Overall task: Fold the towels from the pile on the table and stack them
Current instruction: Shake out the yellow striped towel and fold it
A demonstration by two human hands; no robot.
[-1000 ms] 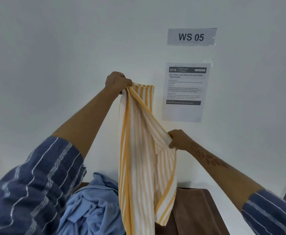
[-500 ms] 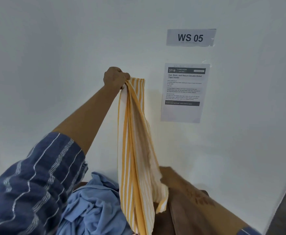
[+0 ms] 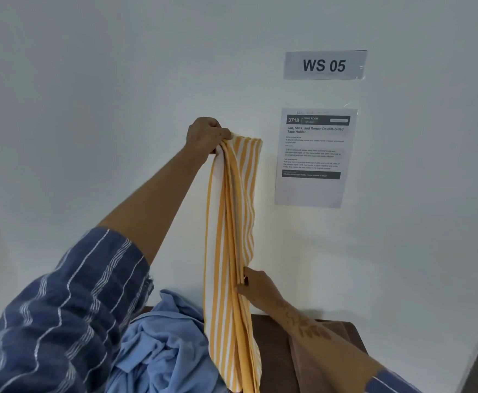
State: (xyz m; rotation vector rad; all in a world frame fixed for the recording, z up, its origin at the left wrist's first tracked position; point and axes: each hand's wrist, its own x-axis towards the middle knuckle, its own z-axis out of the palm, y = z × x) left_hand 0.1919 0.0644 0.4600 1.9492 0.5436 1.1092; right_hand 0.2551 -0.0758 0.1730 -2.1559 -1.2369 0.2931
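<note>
Left hand: I see my left hand [image 3: 207, 135] raised high, fingers curled tight round the top corner of the striped towel [image 3: 229, 251].
Blue towel: a crumpled blue towel [image 3: 158, 344] lies on the tabletop's left part, below my left sleeve [image 3: 62, 316].
Striped towel: it hangs bunched and upright from the left hand, its lower end reaching down over the table.
Right hand: my right hand [image 3: 256, 287] pinches the towel's right edge lower down.
Brown towel: a brown towel [image 3: 311, 353] lies flat toward the tabletop's right edge.
Wall: a "WS 05" sign [image 3: 324, 65] above a printed sheet [image 3: 313, 157].

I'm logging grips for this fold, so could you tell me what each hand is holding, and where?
The left hand grips the yellow striped towel by its bunched top end; the right hand pinches its hanging right edge, lower down.
</note>
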